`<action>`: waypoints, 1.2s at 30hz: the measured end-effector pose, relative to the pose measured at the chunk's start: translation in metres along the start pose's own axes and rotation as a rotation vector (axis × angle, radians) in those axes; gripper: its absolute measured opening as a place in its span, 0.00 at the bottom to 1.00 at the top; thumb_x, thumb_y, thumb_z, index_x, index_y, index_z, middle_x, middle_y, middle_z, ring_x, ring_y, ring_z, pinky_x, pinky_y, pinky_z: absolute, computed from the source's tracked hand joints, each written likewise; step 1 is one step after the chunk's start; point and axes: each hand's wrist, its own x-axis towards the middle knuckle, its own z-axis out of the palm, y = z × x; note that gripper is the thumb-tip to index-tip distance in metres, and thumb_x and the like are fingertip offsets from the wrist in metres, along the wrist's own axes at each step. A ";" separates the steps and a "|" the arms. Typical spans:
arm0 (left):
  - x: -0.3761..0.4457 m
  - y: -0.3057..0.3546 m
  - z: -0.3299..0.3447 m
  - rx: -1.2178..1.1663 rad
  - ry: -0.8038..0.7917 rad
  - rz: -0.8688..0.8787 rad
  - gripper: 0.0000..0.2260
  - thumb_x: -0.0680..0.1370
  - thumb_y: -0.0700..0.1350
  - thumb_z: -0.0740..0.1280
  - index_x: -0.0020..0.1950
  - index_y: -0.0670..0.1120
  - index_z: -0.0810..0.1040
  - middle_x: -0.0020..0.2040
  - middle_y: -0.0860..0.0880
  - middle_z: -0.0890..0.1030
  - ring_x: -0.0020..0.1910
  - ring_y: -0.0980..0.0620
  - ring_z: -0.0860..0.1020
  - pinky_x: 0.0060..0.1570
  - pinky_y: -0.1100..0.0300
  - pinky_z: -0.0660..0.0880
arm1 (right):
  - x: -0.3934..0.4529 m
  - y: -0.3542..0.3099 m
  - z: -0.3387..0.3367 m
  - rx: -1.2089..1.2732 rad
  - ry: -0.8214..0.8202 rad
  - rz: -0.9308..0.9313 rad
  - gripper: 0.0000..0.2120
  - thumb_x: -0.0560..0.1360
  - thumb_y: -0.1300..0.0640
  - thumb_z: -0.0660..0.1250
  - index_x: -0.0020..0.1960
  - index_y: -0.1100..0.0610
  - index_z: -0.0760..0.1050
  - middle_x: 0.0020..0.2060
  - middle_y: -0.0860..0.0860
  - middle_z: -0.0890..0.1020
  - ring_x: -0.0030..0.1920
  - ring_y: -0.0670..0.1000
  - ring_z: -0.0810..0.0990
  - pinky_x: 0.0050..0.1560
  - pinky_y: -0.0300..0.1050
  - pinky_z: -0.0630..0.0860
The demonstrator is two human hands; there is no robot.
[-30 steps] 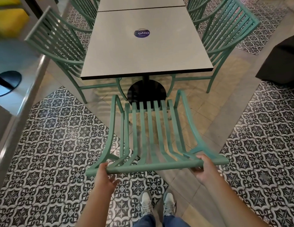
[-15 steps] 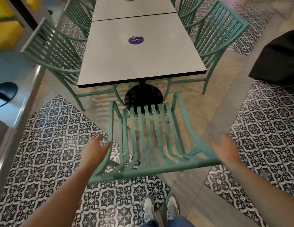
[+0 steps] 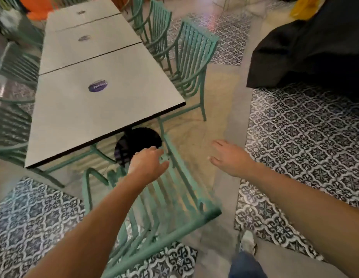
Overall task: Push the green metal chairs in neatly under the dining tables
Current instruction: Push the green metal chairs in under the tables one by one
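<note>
A green metal chair (image 3: pixel 170 199) stands at the near end of a grey dining table (image 3: pixel 80 109), its seat facing the table and its top rail nearest me. My left hand (image 3: pixel 148 163) hovers over the chair's seat slats with fingers apart and holds nothing. My right hand (image 3: pixel 228 155) is open above the floor, to the right of the chair and apart from it. Another green chair (image 3: pixel 192 63) sits at the table's right side. More green chairs (image 3: pixel 12 125) line the left side, blurred.
Two more grey tables (image 3: pixel 88 47) continue the row away from me, with further green chairs (image 3: pixel 154 27) on their right. A black covered object (image 3: pixel 315 47) fills the upper right. The table's black round base (image 3: pixel 138 143) is under the near end. Patterned tiles surround it.
Both hands let go of the chair's top rail and moved forward, fingers spread. The view swung to the right, so the table now lies to my left.
</note>
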 end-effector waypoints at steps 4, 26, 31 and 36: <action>0.050 0.097 -0.031 -0.071 0.203 0.044 0.19 0.78 0.57 0.62 0.65 0.49 0.75 0.62 0.50 0.77 0.59 0.47 0.76 0.55 0.51 0.73 | 0.015 0.068 -0.059 0.094 0.088 -0.082 0.26 0.80 0.47 0.61 0.75 0.53 0.62 0.71 0.51 0.69 0.69 0.54 0.67 0.66 0.50 0.67; 0.486 0.304 -0.070 -0.408 0.250 -0.189 0.18 0.77 0.57 0.63 0.64 0.51 0.76 0.61 0.53 0.77 0.60 0.51 0.75 0.53 0.56 0.72 | 0.309 0.412 -0.231 0.264 0.147 0.077 0.26 0.78 0.47 0.63 0.73 0.52 0.65 0.68 0.49 0.71 0.68 0.50 0.68 0.66 0.44 0.64; 0.579 0.310 -0.098 -0.516 0.249 -0.267 0.18 0.76 0.57 0.65 0.63 0.52 0.76 0.60 0.55 0.77 0.59 0.54 0.75 0.56 0.57 0.73 | 0.395 0.466 -0.265 0.401 0.141 0.126 0.24 0.79 0.46 0.62 0.73 0.48 0.64 0.68 0.46 0.70 0.67 0.47 0.70 0.64 0.47 0.69; 0.682 0.311 -0.096 -0.548 0.252 -0.416 0.18 0.76 0.57 0.66 0.63 0.51 0.76 0.59 0.53 0.78 0.57 0.53 0.76 0.55 0.55 0.74 | 0.517 0.523 -0.273 0.475 0.106 0.069 0.24 0.79 0.44 0.61 0.73 0.49 0.65 0.69 0.47 0.70 0.67 0.47 0.70 0.65 0.47 0.69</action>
